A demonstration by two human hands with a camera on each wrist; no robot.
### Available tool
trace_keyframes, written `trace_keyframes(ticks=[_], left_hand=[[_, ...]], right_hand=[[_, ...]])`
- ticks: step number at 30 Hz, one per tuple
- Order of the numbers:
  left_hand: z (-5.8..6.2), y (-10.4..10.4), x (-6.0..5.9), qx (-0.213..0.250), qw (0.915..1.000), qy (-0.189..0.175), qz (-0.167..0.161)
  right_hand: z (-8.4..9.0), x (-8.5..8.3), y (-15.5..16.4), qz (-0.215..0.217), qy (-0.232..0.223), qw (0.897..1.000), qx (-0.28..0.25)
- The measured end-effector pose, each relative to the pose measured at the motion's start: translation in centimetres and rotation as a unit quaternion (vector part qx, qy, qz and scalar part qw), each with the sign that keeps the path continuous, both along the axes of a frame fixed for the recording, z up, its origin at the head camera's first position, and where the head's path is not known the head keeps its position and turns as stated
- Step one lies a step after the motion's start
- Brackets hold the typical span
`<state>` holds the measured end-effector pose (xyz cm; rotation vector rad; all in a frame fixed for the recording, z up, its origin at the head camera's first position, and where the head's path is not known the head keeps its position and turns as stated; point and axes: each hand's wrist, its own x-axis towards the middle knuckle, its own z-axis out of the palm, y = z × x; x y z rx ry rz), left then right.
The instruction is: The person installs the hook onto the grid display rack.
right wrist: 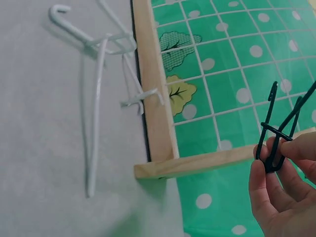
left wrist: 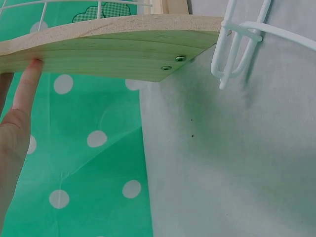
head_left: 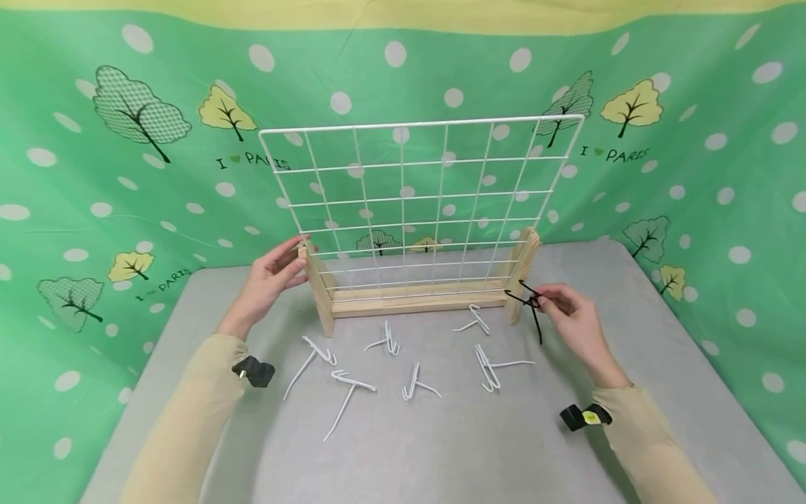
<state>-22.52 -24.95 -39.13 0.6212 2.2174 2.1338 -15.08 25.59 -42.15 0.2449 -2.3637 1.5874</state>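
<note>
A white wire grid panel [head_left: 403, 164] stands upright in a wooden stand [head_left: 415, 301]. My left hand [head_left: 267, 280] holds the upper part of the stand's left side piece [left wrist: 118, 49], with fingertips showing past its far edge and a finger pressed on its outer face. Between thumb and fingers, my right hand [head_left: 576, 322] pinches a black wire hook [right wrist: 270, 133]. This hook is beside the stand's right side piece [head_left: 522, 280], its prongs overlapping the wood in the head view.
Several white wire hooks [head_left: 352, 385] lie scattered on the grey tabletop [head_left: 441, 455] in front of the stand. One white hook [left wrist: 237, 44] is close to the stand's left foot. Behind the table hangs a green dotted cloth [head_left: 403, 77].
</note>
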Motion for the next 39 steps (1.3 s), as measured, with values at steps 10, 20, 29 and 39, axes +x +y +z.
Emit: trace_keyframes(ticks=[10,20,29,39], left_hand=[[0.1,-0.1,0.0,-0.005,1.0,0.003,0.003],[0.0,-0.1,-0.1,-0.015,0.9999,0.005,0.005],[0.1,-0.1,0.1,-0.02,0.9997,0.0,0.011],[0.2,0.0,0.2,-0.023,0.9996,-0.007,0.013]], right_hand=[[1.0,0.0,-0.6,0.003,0.033,0.999,-0.033],[1.4,0.2,-0.7,-0.003,0.038,0.998,-0.04],[2.9,0.3,-1.2,-0.023,0.027,0.998,-0.043],[5.2,-0.7,-2.0,-0.037,0.049,0.993,-0.101]])
